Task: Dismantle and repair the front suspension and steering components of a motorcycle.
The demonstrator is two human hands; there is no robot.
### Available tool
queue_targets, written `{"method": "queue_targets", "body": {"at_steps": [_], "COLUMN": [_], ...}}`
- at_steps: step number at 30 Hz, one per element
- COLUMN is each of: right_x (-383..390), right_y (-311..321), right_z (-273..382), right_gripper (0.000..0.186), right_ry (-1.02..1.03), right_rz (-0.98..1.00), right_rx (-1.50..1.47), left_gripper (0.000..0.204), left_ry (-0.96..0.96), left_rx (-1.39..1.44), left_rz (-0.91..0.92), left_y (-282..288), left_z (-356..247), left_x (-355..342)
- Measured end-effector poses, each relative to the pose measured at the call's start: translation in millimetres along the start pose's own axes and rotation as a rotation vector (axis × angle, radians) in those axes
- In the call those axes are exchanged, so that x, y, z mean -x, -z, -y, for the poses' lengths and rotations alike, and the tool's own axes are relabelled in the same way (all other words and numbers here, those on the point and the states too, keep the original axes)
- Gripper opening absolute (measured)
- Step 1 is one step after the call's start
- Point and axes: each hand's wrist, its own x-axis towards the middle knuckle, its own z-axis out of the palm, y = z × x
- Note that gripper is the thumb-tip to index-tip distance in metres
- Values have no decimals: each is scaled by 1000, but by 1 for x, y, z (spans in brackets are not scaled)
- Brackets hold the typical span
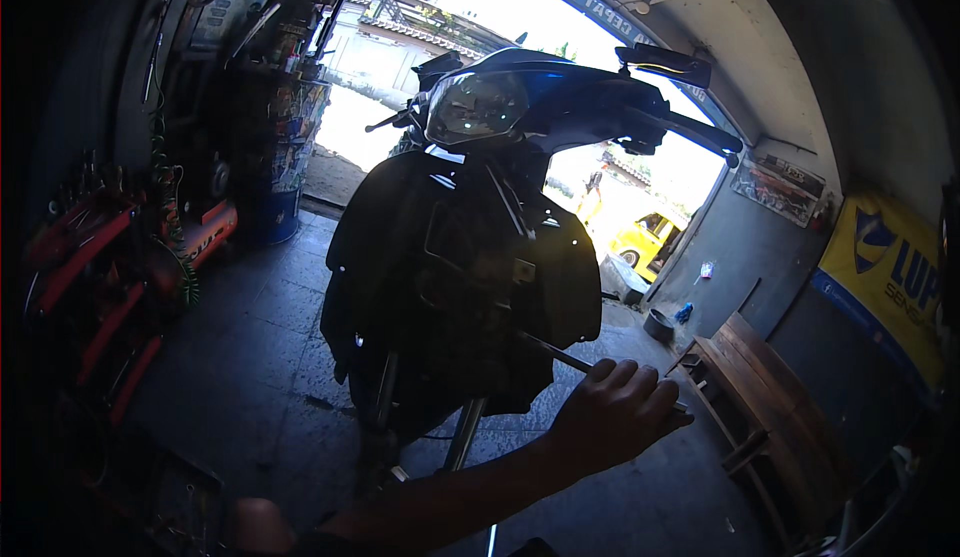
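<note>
A dark motorbike (460, 257) fills the middle, front towards me, with a clear headlight (478, 107) below its handlebar. From the lower left my left forearm reaches across to the right. My left hand (620, 412) is closed round a slim, dark rod-shaped tool (560, 354), fingers wrapped over it. The tool slants up and left, its far end at the lower right of the motorbike's dark front. Deep shadow hides what that end touches and the tool's exact kind. My right hand does not show.
At right a wooden bench (770, 387) stands by the wall, with a dark tub (659, 325) behind it. Red metal equipment (90, 247) and a blue drum (278, 212) line the left. Beyond the doorway is a yellow vehicle (645, 240). Two metal tubes (465, 435) extend below the motorbike's front.
</note>
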Motion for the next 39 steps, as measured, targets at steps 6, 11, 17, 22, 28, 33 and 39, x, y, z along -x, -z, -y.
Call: {"method": "queue_targets", "body": {"at_steps": [6,11,17,22,28,33,39], "right_x": [-24,-71,-156,-209,-203,-181,-185], "right_y": [18,61,92,116,113,101,71], "right_z": [46,159,252,254,291,361,387], "right_gripper": [18,28,23,22,27,19,24], "right_ry": [83,354,1018,997,768,853,985], "right_rz": [-36,-191,-195,27,227,174,-64], "right_rx": [15,571,1151,1268,354,896,1114], "left_gripper": [35,32,20,16,27,33,35], "left_ry": [5,17,52,72,87,51,99], "left_rx": [53,18,-25,-1,39,66,11], "left_rz": [-32,-15,11,-2,-12,-66,33], "left_y": [-8,-2,-1,-7,-9,-9,-5], "left_z": [2,-5,-3,4,0,-6,-3], "left_x": [3,0,1,1,3,-4,-2]}}
